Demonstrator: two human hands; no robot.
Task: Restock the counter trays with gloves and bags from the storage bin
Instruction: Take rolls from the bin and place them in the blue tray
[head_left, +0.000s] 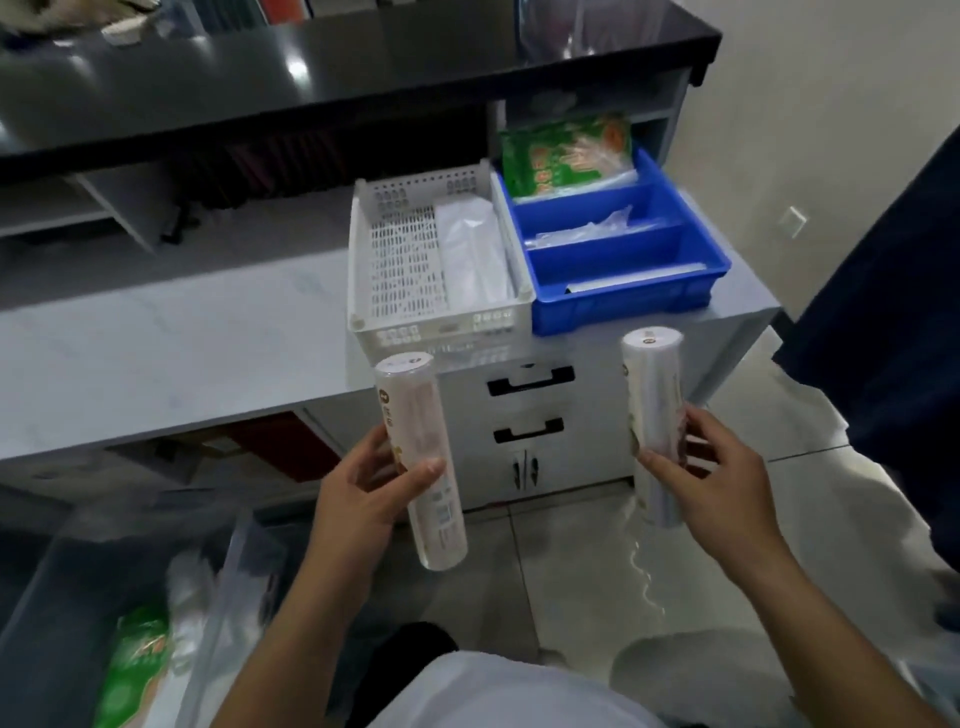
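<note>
Two wrapped rolls of bags are held upright in front of the counter, one per hand, likely so both can be set down in one trip. The left roll (422, 457) is gripped at mid-length by the left hand (363, 493), thumb across the front and fingers curled behind. The right roll (653, 421) is pinched between thumb and fingers of the right hand (719, 488). Both are carried below and just short of the counter's front edge, not yet over any tray.

At the counter's right end, the white perforated tray (400, 260) sits by the front edge, with a clear plastic pack (472, 254) laid along its right side; its left half is bare, so a roll probably goes there. Touching it on the right is the blue divided tray (623, 306), at the right front corner. Its back compartment holds a green packet (566, 153), the middle one loose clear plastic (597, 228), and the front one something flat that cannot be made out.

The storage bin (130, 597) is on the floor at lower left, blurred, with a green pack (135, 670) visible inside, within reach for further restocking.
</note>
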